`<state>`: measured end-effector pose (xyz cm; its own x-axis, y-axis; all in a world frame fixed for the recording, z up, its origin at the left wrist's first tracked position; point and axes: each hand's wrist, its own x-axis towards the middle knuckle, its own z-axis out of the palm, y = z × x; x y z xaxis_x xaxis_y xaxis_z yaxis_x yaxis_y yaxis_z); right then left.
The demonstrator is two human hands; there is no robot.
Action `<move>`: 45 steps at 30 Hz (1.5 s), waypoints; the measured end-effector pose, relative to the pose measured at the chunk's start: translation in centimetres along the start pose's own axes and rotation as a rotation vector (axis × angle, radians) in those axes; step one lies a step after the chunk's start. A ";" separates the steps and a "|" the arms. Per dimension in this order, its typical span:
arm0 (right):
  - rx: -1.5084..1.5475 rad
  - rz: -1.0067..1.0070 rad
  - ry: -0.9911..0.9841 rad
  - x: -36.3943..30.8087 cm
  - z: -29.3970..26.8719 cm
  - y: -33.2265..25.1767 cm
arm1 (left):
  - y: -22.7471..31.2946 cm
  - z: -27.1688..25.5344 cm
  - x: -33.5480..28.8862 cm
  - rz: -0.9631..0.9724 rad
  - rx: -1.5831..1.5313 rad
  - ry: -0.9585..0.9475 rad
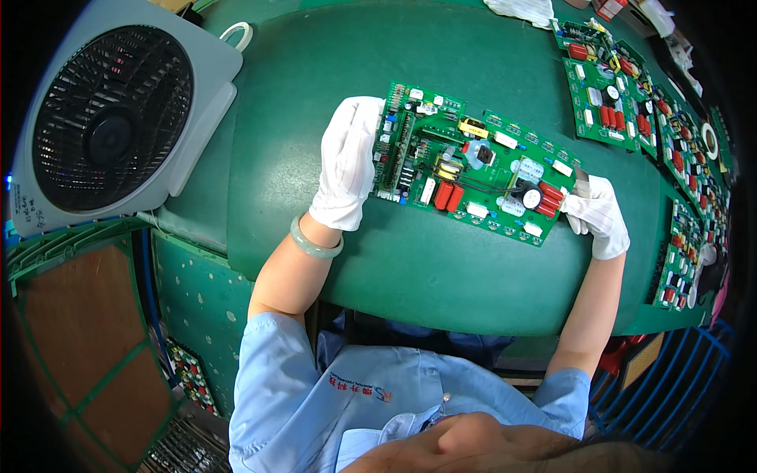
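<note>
A long green circuit board [505, 169] is tilted over the green table, its right end nearer to me. It carries red capacitors, white blocks, yellow-wrapped transformers and a round black part with a white top. My left hand [348, 162], in a white glove, is closed on the board's left edge, with its fingertips hidden. At the opposite end, my gloved right hand [599, 217] pinches the edge beside the red capacitors. A small brownish flat piece [582, 183] shows by those fingers; its kind is unclear.
A grey box fan [118, 118] stands at the left, with a white ring [236, 36] behind it. More populated circuit boards [603, 102] line the table's right side, where a roll of tape [709, 141] lies. A white cloth [522, 9] rests at the far edge.
</note>
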<state>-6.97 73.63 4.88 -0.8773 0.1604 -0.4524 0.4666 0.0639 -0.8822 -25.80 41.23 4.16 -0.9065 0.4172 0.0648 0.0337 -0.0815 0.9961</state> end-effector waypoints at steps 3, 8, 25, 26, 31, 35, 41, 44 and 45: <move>0.021 -0.017 -0.006 0.0 -0.1 0.4 | 0.1 0.1 0.0 0.001 -0.009 0.002; 0.029 -0.044 -0.014 0.0 0.0 0.2 | -0.2 -0.3 -0.5 0.018 -0.038 -0.010; 0.006 -0.010 0.035 0.1 0.6 -0.3 | 0.5 -0.3 -0.6 0.070 -0.147 -0.033; 0.001 0.001 0.041 0.1 0.6 -0.3 | 0.3 -0.3 -0.6 0.083 -0.154 -0.038; 0.016 -0.055 0.058 0.1 0.8 -0.1 | 0.5 -0.2 -0.7 0.092 -0.188 -0.042; 0.032 -0.073 0.066 -0.1 0.9 0.0 | 0.1 -0.4 -0.7 0.153 -0.175 -0.070; 0.020 -0.074 0.052 0.1 0.6 0.7 | -0.2 -0.8 -1.1 0.202 -0.150 -0.106; 0.031 -0.099 0.041 0.1 0.5 0.7 | -0.2 -1.0 -1.0 0.444 0.095 -0.100; 0.033 -0.108 0.039 0.1 0.6 0.7 | 0.0 -1.1 -1.0 0.503 0.173 -0.102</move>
<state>-6.82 73.12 4.19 -0.9170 0.1930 -0.3491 0.3647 0.0506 -0.9298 -25.34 39.80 4.05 -0.7154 0.4514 0.5334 0.5298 -0.1473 0.8352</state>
